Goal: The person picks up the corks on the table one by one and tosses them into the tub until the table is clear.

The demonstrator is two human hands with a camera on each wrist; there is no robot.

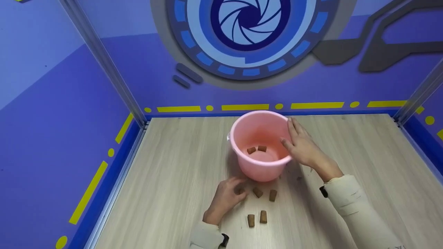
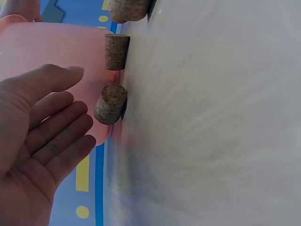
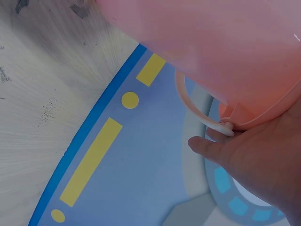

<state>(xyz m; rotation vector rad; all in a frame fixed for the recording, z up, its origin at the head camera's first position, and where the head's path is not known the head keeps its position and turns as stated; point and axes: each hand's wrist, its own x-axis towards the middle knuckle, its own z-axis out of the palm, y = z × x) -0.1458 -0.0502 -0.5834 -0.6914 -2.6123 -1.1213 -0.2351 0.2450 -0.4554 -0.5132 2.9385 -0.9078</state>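
Note:
A pink bucket (image 1: 261,171) with two corks (image 1: 262,148) on its inside bottom stands on the table. At its right rim, my right hand (image 1: 304,147) holds the edge, the thumb showing over the inside; the right wrist view shows the hand (image 3: 254,155) beside the white handle (image 3: 197,110). My left hand (image 1: 226,195) is low in front of the bucket, holding nothing, its fingers loosely bent. Just right of it lie a tilted cork (image 1: 257,192) and another cork (image 1: 273,195). Two more corks (image 1: 263,217) sit nearer to me.
The wood-grain table (image 1: 173,166) meets a blue patterned back wall (image 1: 138,69) close behind the bucket. A side panel (image 1: 52,138) with yellow marks borders the left, and another panel (image 1: 429,135) is on the right.

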